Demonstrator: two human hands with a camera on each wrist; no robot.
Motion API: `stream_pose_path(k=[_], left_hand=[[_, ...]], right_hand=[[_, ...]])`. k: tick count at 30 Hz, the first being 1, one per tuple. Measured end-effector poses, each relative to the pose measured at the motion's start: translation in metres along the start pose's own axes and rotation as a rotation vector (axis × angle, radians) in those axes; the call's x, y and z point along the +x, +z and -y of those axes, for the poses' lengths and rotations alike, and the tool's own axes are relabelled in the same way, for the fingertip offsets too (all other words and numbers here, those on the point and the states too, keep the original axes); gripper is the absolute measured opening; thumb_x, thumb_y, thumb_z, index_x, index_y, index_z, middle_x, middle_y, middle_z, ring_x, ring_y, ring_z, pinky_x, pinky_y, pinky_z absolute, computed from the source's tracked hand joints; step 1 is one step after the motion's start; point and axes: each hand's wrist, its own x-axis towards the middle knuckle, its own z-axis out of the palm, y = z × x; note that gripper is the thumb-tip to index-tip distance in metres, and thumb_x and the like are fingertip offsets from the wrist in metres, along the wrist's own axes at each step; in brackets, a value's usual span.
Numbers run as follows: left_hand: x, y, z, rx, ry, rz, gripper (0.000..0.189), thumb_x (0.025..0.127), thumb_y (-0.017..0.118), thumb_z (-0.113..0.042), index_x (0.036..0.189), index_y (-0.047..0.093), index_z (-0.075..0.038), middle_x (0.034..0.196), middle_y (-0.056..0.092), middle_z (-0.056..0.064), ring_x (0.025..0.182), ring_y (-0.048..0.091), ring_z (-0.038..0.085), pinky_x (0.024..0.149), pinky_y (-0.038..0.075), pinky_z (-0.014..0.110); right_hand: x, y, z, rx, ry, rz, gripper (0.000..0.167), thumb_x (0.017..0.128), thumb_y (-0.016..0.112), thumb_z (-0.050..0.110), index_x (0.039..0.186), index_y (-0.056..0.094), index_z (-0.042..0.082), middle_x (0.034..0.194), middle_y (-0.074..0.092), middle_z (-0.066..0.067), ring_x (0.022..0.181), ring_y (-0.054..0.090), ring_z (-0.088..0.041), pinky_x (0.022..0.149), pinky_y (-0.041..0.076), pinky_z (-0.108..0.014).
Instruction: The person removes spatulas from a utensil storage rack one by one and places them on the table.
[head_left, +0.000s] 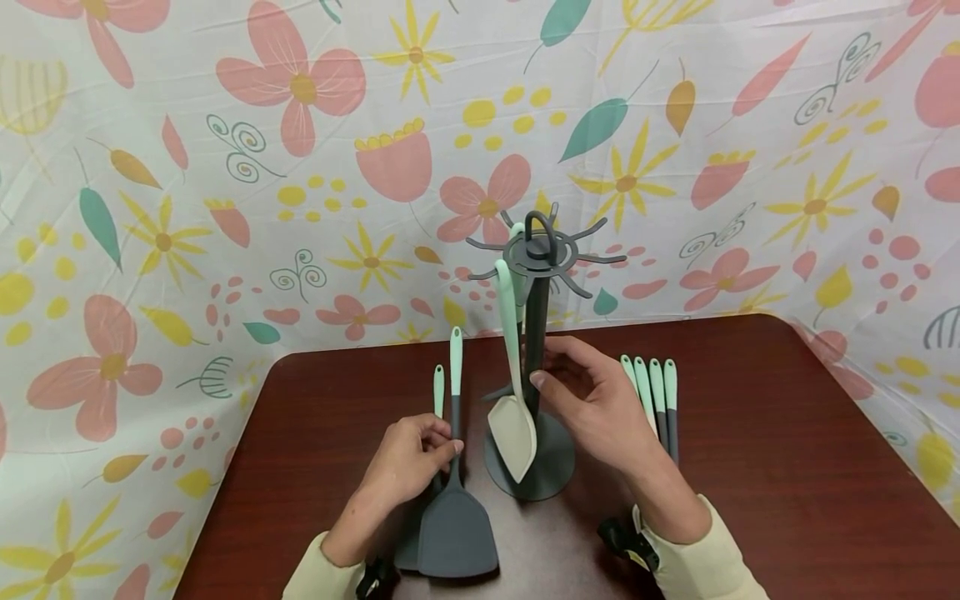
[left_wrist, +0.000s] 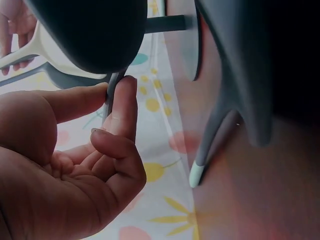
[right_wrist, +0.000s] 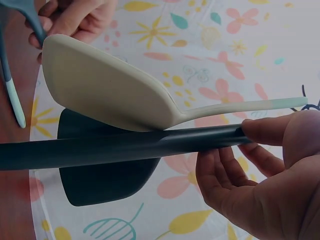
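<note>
My left hand [head_left: 408,454] pinches the shaft of a dark grey turner [head_left: 457,537] with a mint handle, its blade toward me. Thumb and fingertips close on the shaft [left_wrist: 114,90] in the left wrist view. Just left of the stand's base, a second utensil with a mint handle [head_left: 438,387] lies partly under the turner. My right hand [head_left: 600,408] holds the dark pole [right_wrist: 200,140] of a utensil stand [head_left: 538,312] between thumb and fingers. From the stand's hooks hang a cream spatula [head_left: 513,437] and, behind the pole, a dark-headed utensil [right_wrist: 110,185].
Several utensils with mint handles [head_left: 656,383] lie right of the stand, partly behind my right hand. The brown table [head_left: 795,467] ends at a flowered cloth [head_left: 315,200] at the back. Curved hooks [head_left: 600,258] spread around the stand's top.
</note>
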Motion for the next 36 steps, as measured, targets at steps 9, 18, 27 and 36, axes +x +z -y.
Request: stream_pose_path(k=[9, 18, 27, 36], left_hand=[[0.006, -0.001, 0.009, 0.012, -0.062, 0.029, 0.02, 0.101, 0.074, -0.015, 0.115, 0.072, -0.001, 0.088, 0.074, 0.001, 0.072, 0.075, 0.023, 0.072, 0.06, 0.036], [0.008, 0.002, 0.014, 0.03, -0.087, 0.026, 0.019, 0.1, 0.075, -0.017, 0.112, 0.072, -0.001, 0.086, 0.073, 0.0, 0.072, 0.075, 0.025, 0.072, 0.059, 0.036], [0.009, 0.004, 0.018, 0.039, -0.092, 0.026, 0.017, 0.1, 0.077, -0.018, 0.107, 0.072, -0.003, 0.082, 0.073, -0.001, 0.068, 0.074, 0.02, 0.069, 0.058, 0.035], [0.009, 0.005, 0.019, 0.045, -0.136, 0.053, 0.018, 0.1, 0.077, -0.019, 0.107, 0.072, -0.003, 0.081, 0.073, 0.0, 0.068, 0.073, 0.019, 0.067, 0.058, 0.034]], right_hand=[[0.0, 0.0, 0.0, 0.002, -0.015, 0.003, 0.031, 0.103, 0.069, 0.003, 0.131, 0.071, 0.015, 0.113, 0.073, -0.005, 0.096, 0.072, -0.03, 0.076, 0.062, -0.031], [0.001, -0.001, 0.0, 0.009, -0.015, 0.005, 0.032, 0.102, 0.069, 0.003, 0.131, 0.071, 0.016, 0.113, 0.073, -0.005, 0.095, 0.072, -0.031, 0.076, 0.063, -0.032], [0.0, -0.001, 0.0, 0.004, -0.017, 0.003, 0.032, 0.102, 0.069, 0.003, 0.133, 0.071, 0.014, 0.113, 0.073, -0.005, 0.095, 0.071, -0.03, 0.075, 0.062, -0.031], [0.0, -0.001, -0.001, 0.007, -0.013, 0.006, 0.032, 0.103, 0.069, 0.004, 0.133, 0.071, 0.016, 0.113, 0.073, -0.005, 0.097, 0.071, -0.028, 0.074, 0.062, -0.031]])
